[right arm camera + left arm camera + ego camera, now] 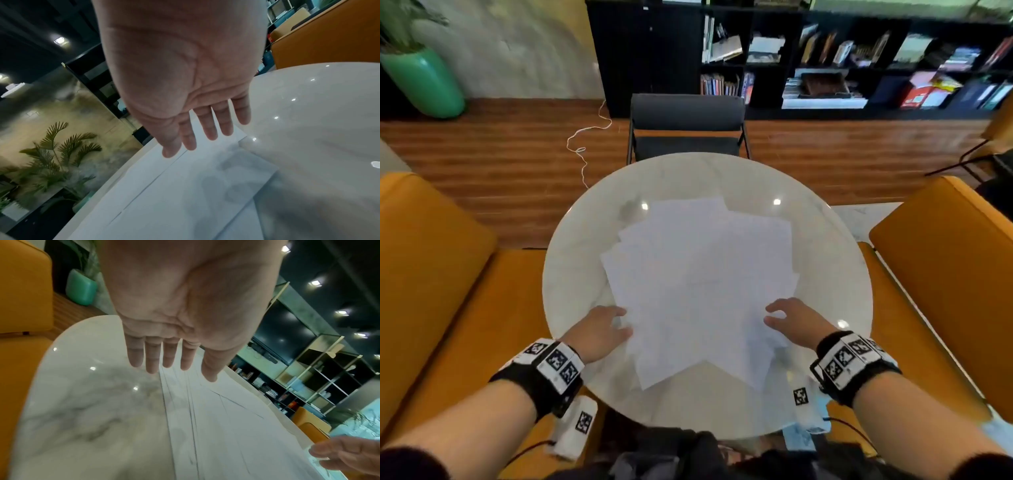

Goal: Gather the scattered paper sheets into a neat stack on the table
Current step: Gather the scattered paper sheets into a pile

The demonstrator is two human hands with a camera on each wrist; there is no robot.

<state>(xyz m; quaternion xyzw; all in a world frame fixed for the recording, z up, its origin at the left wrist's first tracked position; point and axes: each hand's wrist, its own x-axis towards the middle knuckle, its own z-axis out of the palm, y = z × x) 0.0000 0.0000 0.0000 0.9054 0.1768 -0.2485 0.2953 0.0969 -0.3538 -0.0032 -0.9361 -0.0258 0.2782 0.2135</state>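
Observation:
Several white paper sheets (pixel 698 284) lie fanned and overlapping, at mixed angles, in the middle of a round white marble table (pixel 571 284). My left hand (pixel 607 327) hovers at the pile's near left edge with straight fingers (pixel 152 360) above the sheets (pixel 216 426), holding nothing. At the pile's near right edge my right hand (pixel 782 317) is also spread, its fingers (pixel 207 128) a little above the sheets (pixel 185 194). In the left wrist view my right hand (pixel 349 456) shows at the lower right. Whether either hand touches paper I cannot tell.
Orange armchairs (pixel 431 274) (pixel 955 267) flank the table on both sides. A black chair (pixel 686 126) stands at its far edge. Behind it are a dark bookshelf (pixel 825 58) and a green plant pot (pixel 421 82); a white cable (pixel 585 144) lies on the wooden floor.

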